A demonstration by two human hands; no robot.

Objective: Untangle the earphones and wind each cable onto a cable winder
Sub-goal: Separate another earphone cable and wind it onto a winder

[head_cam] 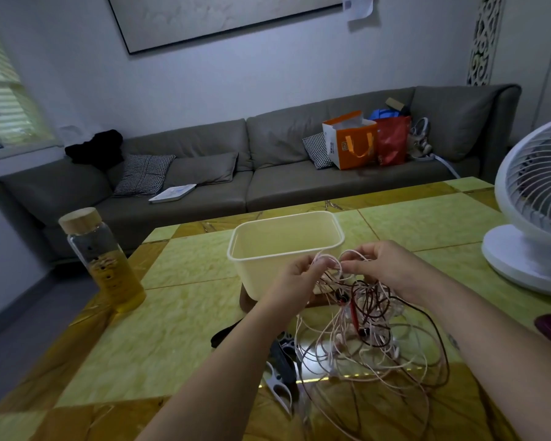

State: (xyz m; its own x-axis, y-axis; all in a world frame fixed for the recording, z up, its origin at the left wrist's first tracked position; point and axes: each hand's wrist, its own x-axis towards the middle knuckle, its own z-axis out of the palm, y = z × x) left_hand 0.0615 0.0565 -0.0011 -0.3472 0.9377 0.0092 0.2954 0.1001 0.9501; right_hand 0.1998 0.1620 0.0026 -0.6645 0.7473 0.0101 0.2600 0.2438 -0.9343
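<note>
Pink and dark-red cables (366, 305) hang knotted just below both hands, trailing onto the table (178, 313) toward the person. The left hand (295, 276) and right hand (384, 265) each pinch a pale loop at the top, fingertips nearly meeting. Winders (278, 384) lie beneath the left wrist.

2 hands up, my left hand (296, 276) & right hand (385, 265). 1 tangle of earphone cables (363, 329) near right, 2 cable colours, pale & dark red; nr of sets can't tell. 1 white tub (268, 272), 1 bottle (104, 259) left, 1 fan (535, 218) right. 1 far sofa (299, 186): 2 checked cushions (143, 175), 2 bags (350, 141), orange & red.
</note>
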